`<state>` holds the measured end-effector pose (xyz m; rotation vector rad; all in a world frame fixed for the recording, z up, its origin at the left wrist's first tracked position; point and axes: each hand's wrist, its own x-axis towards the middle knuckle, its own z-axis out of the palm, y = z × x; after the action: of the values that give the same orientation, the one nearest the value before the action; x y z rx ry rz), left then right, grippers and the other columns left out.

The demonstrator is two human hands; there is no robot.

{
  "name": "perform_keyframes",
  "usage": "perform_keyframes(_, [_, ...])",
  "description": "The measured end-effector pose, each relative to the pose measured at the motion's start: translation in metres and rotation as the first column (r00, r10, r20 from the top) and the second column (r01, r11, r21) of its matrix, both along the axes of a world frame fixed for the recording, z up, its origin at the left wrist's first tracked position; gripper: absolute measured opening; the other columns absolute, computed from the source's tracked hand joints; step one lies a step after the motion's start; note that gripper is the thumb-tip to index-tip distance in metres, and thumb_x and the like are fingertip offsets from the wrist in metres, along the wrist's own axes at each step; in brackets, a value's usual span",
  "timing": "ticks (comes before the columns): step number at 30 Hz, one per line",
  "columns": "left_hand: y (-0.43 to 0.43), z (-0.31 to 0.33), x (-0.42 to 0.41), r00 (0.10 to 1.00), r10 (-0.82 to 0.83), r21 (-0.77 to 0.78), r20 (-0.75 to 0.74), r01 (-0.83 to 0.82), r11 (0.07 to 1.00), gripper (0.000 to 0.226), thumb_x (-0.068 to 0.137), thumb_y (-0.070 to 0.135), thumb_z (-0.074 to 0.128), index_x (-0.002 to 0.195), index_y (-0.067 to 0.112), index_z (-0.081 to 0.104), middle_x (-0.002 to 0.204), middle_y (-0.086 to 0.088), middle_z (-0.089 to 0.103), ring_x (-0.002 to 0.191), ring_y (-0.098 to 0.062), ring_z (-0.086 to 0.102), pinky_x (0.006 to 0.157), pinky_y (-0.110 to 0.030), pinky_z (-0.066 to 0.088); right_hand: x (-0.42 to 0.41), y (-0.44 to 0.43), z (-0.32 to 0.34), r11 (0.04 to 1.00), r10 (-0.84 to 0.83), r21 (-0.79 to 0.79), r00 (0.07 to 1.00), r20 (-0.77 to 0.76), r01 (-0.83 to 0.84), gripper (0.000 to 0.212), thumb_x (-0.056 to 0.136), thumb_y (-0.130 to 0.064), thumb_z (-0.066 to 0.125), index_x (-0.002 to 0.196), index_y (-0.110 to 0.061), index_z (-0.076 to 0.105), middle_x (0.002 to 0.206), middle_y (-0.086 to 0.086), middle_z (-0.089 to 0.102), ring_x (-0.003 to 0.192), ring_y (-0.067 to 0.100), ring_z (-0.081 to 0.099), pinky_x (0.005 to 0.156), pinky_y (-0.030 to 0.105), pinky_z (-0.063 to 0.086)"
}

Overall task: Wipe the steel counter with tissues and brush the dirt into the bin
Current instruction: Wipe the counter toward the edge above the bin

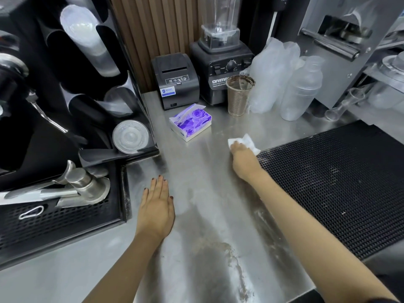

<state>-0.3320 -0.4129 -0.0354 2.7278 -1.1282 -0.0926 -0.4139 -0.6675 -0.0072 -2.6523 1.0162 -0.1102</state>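
Note:
The steel counter (201, 176) runs from the near edge to the back wall. Brown dirt (231, 256) is smeared across its near part. My right hand (243, 160) presses a crumpled white tissue (246, 139) onto the counter, beside the corner of the black mat. My left hand (156, 205) lies flat on the steel, palm down, fingers together, holding nothing. A purple and white tissue pack (190, 121) sits farther back, its top torn open. No bin is in view.
A black rubber mat (341, 184) covers the right side. At the back stand a receipt printer (175, 80), a blender (220, 62), a dirty ribbed cup (239, 96) and stacked plastic cups (301, 90). A coffee machine's drip tray (65, 213) and a lid holder (130, 136) fill the left.

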Motion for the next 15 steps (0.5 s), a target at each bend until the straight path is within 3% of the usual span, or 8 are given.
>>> perform_keyframes(2, [0.0,0.001,0.0,1.0,0.007,-0.013,0.007,-0.007,1.0,0.058,0.092,0.028,0.01,0.147,0.009,0.014,0.156,-0.002,0.006,0.144,-0.016,-0.001,0.114,-0.029,-0.006,-0.01,0.018,-0.005,0.998,0.064,-0.014,0.998,-0.02,-0.065,0.036,0.093,0.001,0.034,0.127,0.004,0.045,0.135,0.022,0.044,0.126,0.032,0.042,0.106,0.041,0.031])
perform_keyframes(5, [0.0,0.002,-0.001,1.0,0.003,-0.03,-0.007,-0.003,1.0,0.052,0.098,0.022,0.023,0.147,0.009,0.013,0.156,-0.002,0.005,0.144,-0.016,-0.001,0.115,-0.029,-0.006,-0.024,0.034,-0.003,0.975,0.22,0.005,0.975,-0.005,-0.22,0.045,0.095,0.002,0.027,0.14,0.0,0.029,0.149,0.016,0.028,0.14,0.023,0.024,0.113,0.026,0.006])
perform_keyframes(6, [0.0,0.002,-0.001,1.0,0.001,-0.029,-0.005,-0.001,1.0,0.052,0.098,0.022,0.023,0.147,0.009,0.013,0.156,-0.002,0.005,0.144,-0.016,-0.001,0.115,-0.029,-0.006,-0.03,0.039,-0.001,0.969,0.244,0.032,0.97,-0.006,-0.243,0.047,0.095,0.002,0.027,0.141,-0.001,0.026,0.151,0.013,0.025,0.141,0.02,0.021,0.112,0.023,0.005])
perform_keyframes(10, [0.0,0.003,-0.002,1.0,-0.003,-0.018,0.005,0.003,1.0,0.06,0.091,0.03,0.01,0.147,0.009,0.015,0.156,-0.003,0.007,0.144,-0.017,0.001,0.114,-0.029,-0.006,-0.052,0.058,-0.007,0.957,0.283,0.042,0.957,0.066,-0.286,0.05,0.088,0.001,0.041,0.138,-0.004,0.035,0.149,0.011,0.031,0.138,0.021,0.027,0.11,0.019,0.011])
perform_keyframes(15, [0.0,0.003,-0.002,1.0,-0.004,-0.039,0.001,0.004,0.999,0.052,0.097,0.025,0.019,0.147,0.009,0.014,0.156,-0.003,0.006,0.144,-0.016,0.0,0.116,-0.03,-0.005,-0.055,0.053,-0.011,0.945,0.297,0.096,0.945,0.14,-0.311,0.046,0.086,0.005,0.043,0.131,-0.008,0.047,0.141,0.007,0.044,0.136,0.017,0.032,0.102,0.0,0.003])
